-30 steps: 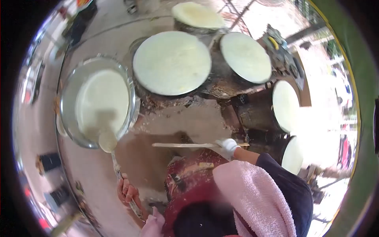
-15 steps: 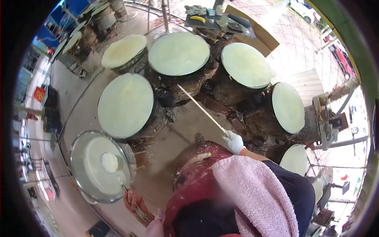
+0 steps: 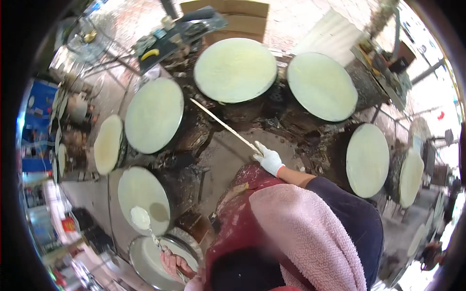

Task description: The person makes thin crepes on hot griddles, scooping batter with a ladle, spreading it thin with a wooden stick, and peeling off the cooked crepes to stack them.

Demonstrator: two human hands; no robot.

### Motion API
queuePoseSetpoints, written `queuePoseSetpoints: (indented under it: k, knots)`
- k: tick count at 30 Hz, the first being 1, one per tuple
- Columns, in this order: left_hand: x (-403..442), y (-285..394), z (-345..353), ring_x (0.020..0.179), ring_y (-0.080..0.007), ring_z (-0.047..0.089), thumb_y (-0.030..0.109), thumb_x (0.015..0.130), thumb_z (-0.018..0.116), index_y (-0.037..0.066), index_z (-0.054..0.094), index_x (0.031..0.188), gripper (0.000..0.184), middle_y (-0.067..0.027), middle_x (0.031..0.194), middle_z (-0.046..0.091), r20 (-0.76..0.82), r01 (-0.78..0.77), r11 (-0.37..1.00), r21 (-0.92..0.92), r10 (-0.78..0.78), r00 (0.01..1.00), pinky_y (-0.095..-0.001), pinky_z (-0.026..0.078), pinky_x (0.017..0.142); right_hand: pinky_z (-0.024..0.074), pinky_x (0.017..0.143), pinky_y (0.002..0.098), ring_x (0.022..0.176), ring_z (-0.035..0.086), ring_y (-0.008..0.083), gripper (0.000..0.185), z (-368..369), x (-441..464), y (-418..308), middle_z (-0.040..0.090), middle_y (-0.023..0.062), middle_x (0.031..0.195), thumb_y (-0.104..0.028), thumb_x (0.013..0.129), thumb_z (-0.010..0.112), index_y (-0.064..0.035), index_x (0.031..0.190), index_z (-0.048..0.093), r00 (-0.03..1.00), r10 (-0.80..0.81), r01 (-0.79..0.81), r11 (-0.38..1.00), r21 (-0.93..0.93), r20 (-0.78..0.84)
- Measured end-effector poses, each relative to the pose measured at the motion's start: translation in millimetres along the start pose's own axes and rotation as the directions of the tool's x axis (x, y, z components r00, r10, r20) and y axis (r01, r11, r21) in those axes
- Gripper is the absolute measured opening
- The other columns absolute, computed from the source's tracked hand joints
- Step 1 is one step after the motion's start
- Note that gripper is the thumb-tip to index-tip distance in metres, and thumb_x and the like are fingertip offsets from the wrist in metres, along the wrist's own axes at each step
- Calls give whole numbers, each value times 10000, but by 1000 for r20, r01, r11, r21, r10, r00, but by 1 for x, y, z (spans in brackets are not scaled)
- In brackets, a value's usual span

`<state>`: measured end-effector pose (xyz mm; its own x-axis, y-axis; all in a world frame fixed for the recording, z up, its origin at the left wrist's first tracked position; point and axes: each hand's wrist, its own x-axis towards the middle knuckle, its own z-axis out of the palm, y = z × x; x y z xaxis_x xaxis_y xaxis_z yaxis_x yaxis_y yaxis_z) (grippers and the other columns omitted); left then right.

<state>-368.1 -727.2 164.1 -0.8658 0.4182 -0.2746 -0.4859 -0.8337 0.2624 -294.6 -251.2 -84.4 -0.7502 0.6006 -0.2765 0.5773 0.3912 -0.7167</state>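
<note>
My bare left hand [image 3: 175,264] is closed round the handle of a ladle [image 3: 141,218] full of white batter. That ladle hangs over the lower-left round griddle [image 3: 138,191], which is coated with a pale layer and carries a dark round shadow. Under my left hand stands a large metal basin [image 3: 133,254], with white batter inside. A white glove covers my right hand [image 3: 269,160], whose fingers grip a long pale stick [image 3: 225,127]. The stick's far tip lies between the left griddle [image 3: 154,115] and the top griddle [image 3: 235,70], apart from both surfaces.
More coated griddles stand around me, including an upper-right griddle [image 3: 322,86], a right griddle [image 3: 367,160] and a far-left one [image 3: 108,145]. Beyond them are a dark side table [image 3: 160,56] and a cardboard box [image 3: 240,24]. A pink towel [image 3: 303,228] drapes over my front.
My left hand has lifted the ladle out of the basin and over the lower-left griddle. The view has turned to the right. My right hand still holds the stick.
</note>
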Motion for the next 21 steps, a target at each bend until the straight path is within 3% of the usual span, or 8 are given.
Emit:
queuePoseSetpoints:
  k: [3, 6, 8, 10, 12, 18, 19, 21]
  knots:
    - [40, -3, 17, 446, -42, 397, 241, 1049, 304, -151, 402, 1273, 462, -31, 741, 560, -126, -73, 977, 201, 99, 987, -225, 277, 455, 491, 845, 465, 966, 630, 395, 538, -13, -5, 9, 667, 209, 1042, -347, 898, 597, -148, 1381, 469, 997, 58, -57, 998, 26, -57]
    - [88, -40, 76, 403, -42, 332, 263, 1050, 313, -140, 433, 1257, 469, -6, 681, 537, -374, 87, 743, 664, 230, 898, -235, 244, 436, 499, 860, 437, 993, 632, 375, 494, -19, -17, 22, 665, 193, 1078, -316, 894, 617, -125, 1337, 513, 976, 131, -118, 989, 85, -175]
    - [120, 4, 29, 390, -47, 312, 266, 1050, 314, -129, 447, 1239, 458, 5, 653, 521, 52, 355, 919, 171, -368, 928, -245, 230, 426, 496, 835, 471, 944, 636, 393, 479, -14, -30, 39, 674, 207, 1013, -339, 897, 599, -136, 1324, 523, 945, 148, -118, 986, 117, -291]
    - [139, -5, 48, 396, -44, 321, 253, 1053, 301, -77, 496, 1104, 387, 17, 615, 463, -186, 324, 935, 147, -295, 937, -249, 226, 427, 501, 832, 457, 948, 638, 380, 457, -22, -54, 34, 675, 188, 1031, -334, 895, 604, -140, 1303, 534, 913, 209, -177, 977, 120, -351]
    - [175, 4, 22, 396, -45, 326, 236, 1054, 292, -42, 503, 1042, 349, 23, 600, 435, 29, 490, 863, 125, -497, 867, -245, 227, 425, 505, 829, 451, 943, 639, 379, 439, -19, -82, 36, 676, 179, 1034, -334, 896, 602, -161, 1294, 538, 877, 252, -215, 967, 135, -409]
    - [208, -19, 37, 407, -58, 358, 174, 1051, 288, -2, 482, 1058, 261, 29, 658, 435, -59, 571, 811, 124, -569, 820, -234, 278, 438, 515, 783, 452, 911, 656, 351, 384, -3, -177, 20, 686, 149, 1001, -331, 899, 586, -176, 1249, 556, 848, 407, -450, 891, -57, -340]
    - [214, -15, 34, 423, -60, 372, 162, 1050, 297, -3, 461, 1078, 234, 28, 684, 431, -146, 569, 722, 393, -562, 814, -235, 318, 464, 515, 776, 452, 905, 657, 349, 383, -3, -190, 15, 686, 148, 998, -330, 898, 584, -176, 1247, 555, 844, 437, -486, 868, -100, -311]
    - [208, -23, 38, 423, -50, 362, 161, 1050, 305, -5, 445, 1092, 222, 33, 672, 411, -108, 282, 419, 863, -393, 913, -224, 310, 448, 512, 783, 451, 915, 660, 340, 372, 0, -206, 19, 684, 144, 1012, -326, 900, 558, -178, 1240, 549, 846, 466, -516, 838, -178, -259]
